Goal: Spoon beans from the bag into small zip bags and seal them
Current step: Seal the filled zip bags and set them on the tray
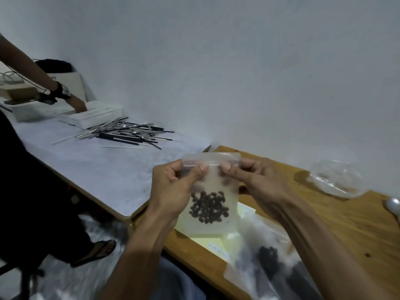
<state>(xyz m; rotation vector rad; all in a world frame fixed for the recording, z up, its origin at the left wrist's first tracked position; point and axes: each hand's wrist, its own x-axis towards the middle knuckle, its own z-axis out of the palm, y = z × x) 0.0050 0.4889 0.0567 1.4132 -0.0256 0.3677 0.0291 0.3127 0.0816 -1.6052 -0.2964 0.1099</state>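
I hold a small frosted zip bag (213, 182) upright above the wooden table (337, 221). Dark beans (208, 207) lie in a heap in its lower half. My left hand (175, 187) pinches the zip strip at the bag's top left. At the top right, my right hand (257, 178) pinches the same strip between thumb and fingers. A spoon (392, 205) rests at the table's right edge, only its bowl in view. A crumpled clear plastic bag (337, 178) sits at the far right of the table.
Several filled zip bags with dark beans (268, 263) lie on the table under my right forearm, over yellow paper (214, 241). A white table (97, 165) to the left holds a cutlery pile (127, 133) and white boxes (93, 114), where another person's hand (75, 103) reaches.
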